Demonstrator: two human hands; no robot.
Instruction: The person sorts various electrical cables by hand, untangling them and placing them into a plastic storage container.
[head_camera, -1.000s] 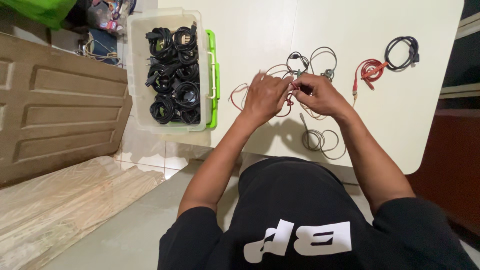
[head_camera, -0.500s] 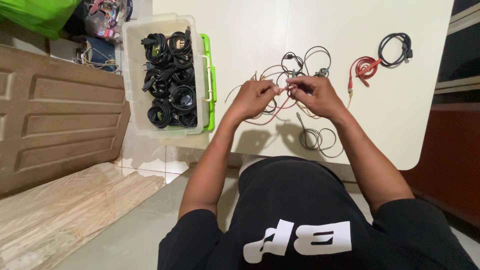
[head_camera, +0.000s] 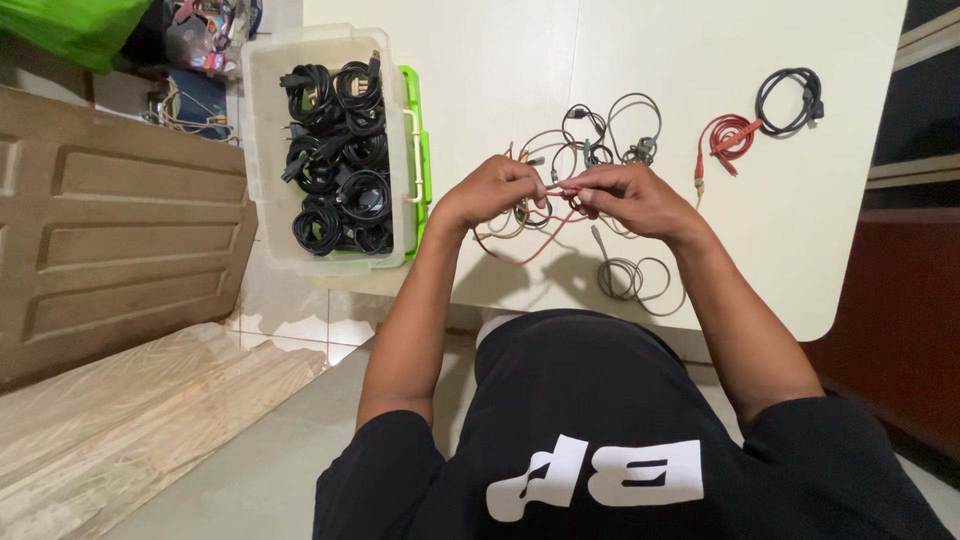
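Red cable: thin, light, limp, likely tangle-prone; best taken near its ends. Pinched between left hand and right hand. Bin of black cables at nine o'clock.

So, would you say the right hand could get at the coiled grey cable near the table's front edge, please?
Probably yes: the grey cable lies alone on the white table just below the right hand, nothing between them, though that hand is pinching a thin red cable.

One head cam only, on my head, looking steeply down past my chest onto the white table. Mid-range: both my forearms fit, plastic bin at left edge, floor below. No second view, so nothing overlaps.
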